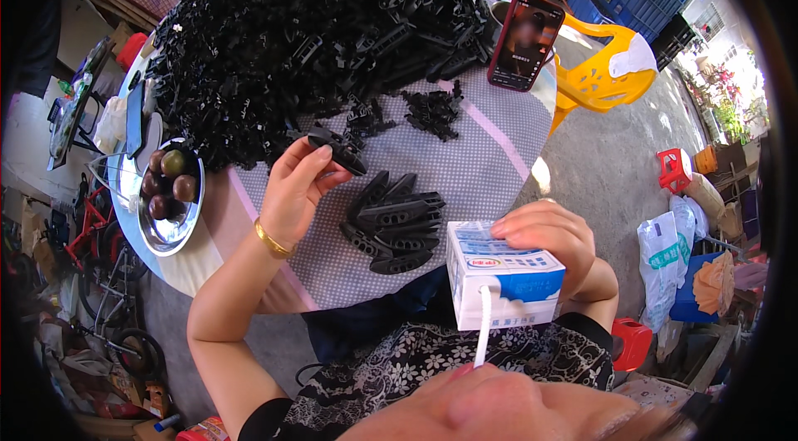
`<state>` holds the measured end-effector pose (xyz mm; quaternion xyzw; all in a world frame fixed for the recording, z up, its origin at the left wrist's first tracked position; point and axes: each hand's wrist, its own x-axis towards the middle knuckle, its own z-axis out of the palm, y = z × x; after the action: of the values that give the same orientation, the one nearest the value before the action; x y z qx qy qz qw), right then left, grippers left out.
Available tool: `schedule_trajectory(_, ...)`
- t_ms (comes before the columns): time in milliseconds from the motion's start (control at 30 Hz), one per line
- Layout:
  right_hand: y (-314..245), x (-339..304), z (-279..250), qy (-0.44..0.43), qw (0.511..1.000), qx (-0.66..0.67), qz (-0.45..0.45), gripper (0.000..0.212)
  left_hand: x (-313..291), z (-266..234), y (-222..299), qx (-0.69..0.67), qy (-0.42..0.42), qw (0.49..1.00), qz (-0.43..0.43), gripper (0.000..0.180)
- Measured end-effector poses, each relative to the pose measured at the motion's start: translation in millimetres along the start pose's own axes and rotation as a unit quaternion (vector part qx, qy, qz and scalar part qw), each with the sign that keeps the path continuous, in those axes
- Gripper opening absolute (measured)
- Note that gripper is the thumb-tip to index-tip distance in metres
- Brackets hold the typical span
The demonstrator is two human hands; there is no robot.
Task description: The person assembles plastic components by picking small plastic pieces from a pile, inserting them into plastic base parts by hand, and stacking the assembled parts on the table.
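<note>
Left grip (297, 183) pinches one black plastic part (341, 155) over the tabletop (328, 271), between far heap (291, 42) and near pile (395, 221); right grip (555, 231) clasps my drink carton (524, 287). I judge the small near pile done, the large far heap remaining. Progress looks early.

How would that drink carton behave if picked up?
The drink carton probably feels fairly stiff, given its crisp edges. It seems light, as the right hand alone holds it. Squeezing might push liquid up the white straw.
</note>
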<state>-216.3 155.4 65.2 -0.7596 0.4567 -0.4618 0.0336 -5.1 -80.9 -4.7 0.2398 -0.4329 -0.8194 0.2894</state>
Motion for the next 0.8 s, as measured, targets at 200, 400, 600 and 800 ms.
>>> schedule_trajectory(200,-1,0,1,0.007,1.0,0.017,0.008,0.045,1,3,1,0.003,0.004,1.0,-0.003,0.01)
schedule_trajectory(400,2,-3,0,0.015,0.998,0.037,0.04,0.046,0,1,1,0.013,0.005,1.0,-0.004,0.009)
schedule_trajectory(600,13,-25,-9,0.094,0.979,0.126,0.13,0.053,-2,2,1,0.0,0.001,1.0,-0.008,0.01)
schedule_trajectory(800,83,-47,-75,0.346,0.88,0.022,0.325,0.049,-2,5,2,-0.006,0.006,1.0,-0.008,0.01)
